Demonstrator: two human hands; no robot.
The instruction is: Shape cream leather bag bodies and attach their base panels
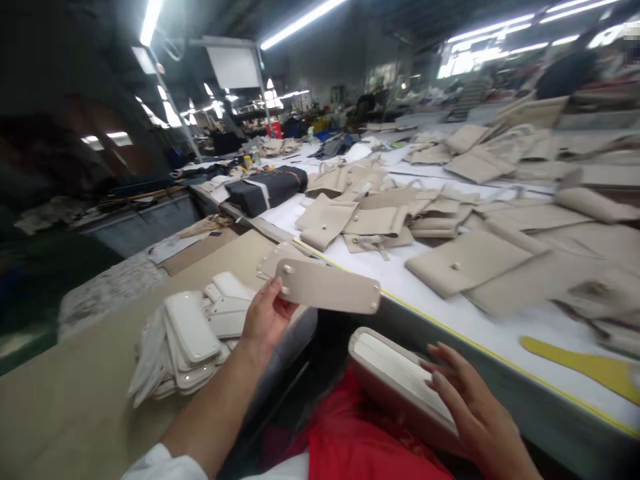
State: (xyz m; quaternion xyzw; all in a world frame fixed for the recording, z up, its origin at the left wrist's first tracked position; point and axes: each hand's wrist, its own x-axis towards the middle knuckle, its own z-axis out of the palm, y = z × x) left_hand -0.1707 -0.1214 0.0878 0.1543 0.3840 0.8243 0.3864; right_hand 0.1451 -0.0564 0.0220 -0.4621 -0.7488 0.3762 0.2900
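Note:
My left hand point(270, 313) pinches one end of a beige leather strap piece point(330, 287) with rounded corners and metal studs at both ends. Behind that end, the edge of another studded beige piece point(280, 257) shows. On my lap, over red cloth point(340, 433), rests a thick block of stacked pieces point(390, 363), white on top with a beige outer layer. Fingers apart, my right hand point(475, 407) hovers at the block's right side; whether the fingertips touch it I cannot tell. Left of my left forearm lies a pile of white studded pieces point(190, 333).
The pile lies on a tan board point(90, 393). Across the white worktable point(380, 267) ahead are several beige flap pouches point(470, 260), a dark wrapped bundle point(270, 189) and a yellow flat tool point(575, 363). A yellow tape point(425, 312) runs along the table's near edge.

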